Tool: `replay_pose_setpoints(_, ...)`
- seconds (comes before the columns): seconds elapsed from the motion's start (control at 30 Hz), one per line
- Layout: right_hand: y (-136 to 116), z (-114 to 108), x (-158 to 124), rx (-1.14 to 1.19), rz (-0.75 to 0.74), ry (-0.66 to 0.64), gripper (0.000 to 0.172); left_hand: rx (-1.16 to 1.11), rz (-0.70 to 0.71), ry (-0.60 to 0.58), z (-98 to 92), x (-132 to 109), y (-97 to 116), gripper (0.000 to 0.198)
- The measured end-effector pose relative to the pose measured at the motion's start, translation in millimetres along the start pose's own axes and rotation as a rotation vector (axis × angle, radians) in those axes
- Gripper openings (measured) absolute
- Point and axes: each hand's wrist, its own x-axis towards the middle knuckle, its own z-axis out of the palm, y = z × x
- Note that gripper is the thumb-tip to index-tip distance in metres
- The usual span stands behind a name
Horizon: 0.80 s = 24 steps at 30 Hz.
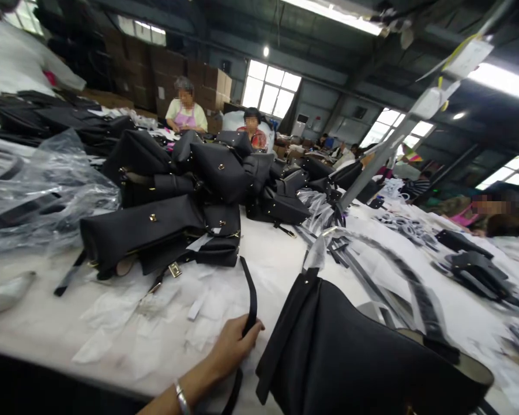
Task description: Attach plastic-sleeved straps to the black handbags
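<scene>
My left hand (233,349), with a silver bangle on the wrist, is closed around a narrow black strap (249,282). One end of the strap rises above my fingers and the other hangs down below them. To the right of this hand stands a black handbag (350,351), close by and tilted, with its light lining showing at the top. Its curved handle (410,276) is partly wrapped in clear plastic. No part of my right hand shows.
Black bags (142,230) lie heaped across the white table (277,276). Clear plastic wrap (47,190) is at the left, and white paper scraps (151,328) lie in front. A slanted metal post (380,167) stands beyond the handbag. Several people work farther back and at the right.
</scene>
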Motion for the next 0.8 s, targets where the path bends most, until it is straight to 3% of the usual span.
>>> replay_pose_setpoints(0.1,-0.9,0.6,11.2,-0.036,0.038,-0.042,0.082,-0.019,-0.019,-0.012,-1.2,1.3,-1.0,0.042)
replay_pose_setpoints(0.23,7.4,4.4,-13.5,-0.040,0.077,0.016,0.074,-0.074,-0.074,-0.018,-2.4,2.0,2.3,0.044)
replay_pose_setpoints(0.33,4.6,20.2,-34.8,0.162,0.154,0.091,0.079,-0.080,-0.015,-0.070,-7.7,1.9,8.5,0.038)
replay_pose_setpoints(0.47,-11.5,41.3,-30.7,0.530,0.222,0.179,0.072,0.067,0.044,-0.112,-26.7,14.1,22.1,0.022)
replay_pose_setpoints(0.63,-21.1,40.5,-24.8,0.693,0.138,0.253,0.055,0.184,-0.030,-0.298,-53.3,46.3,62.2,0.040)
replay_pose_setpoints(0.73,-30.4,33.5,-31.8,0.750,0.081,0.300,0.055,0.325,0.095,-0.357,-68.4,78.5,99.7,0.046)
replay_pose_setpoints(0.8,-40.6,27.1,-37.8,0.716,0.075,0.327,0.055,0.470,0.198,-0.308,-76.1,107.3,133.5,0.047)
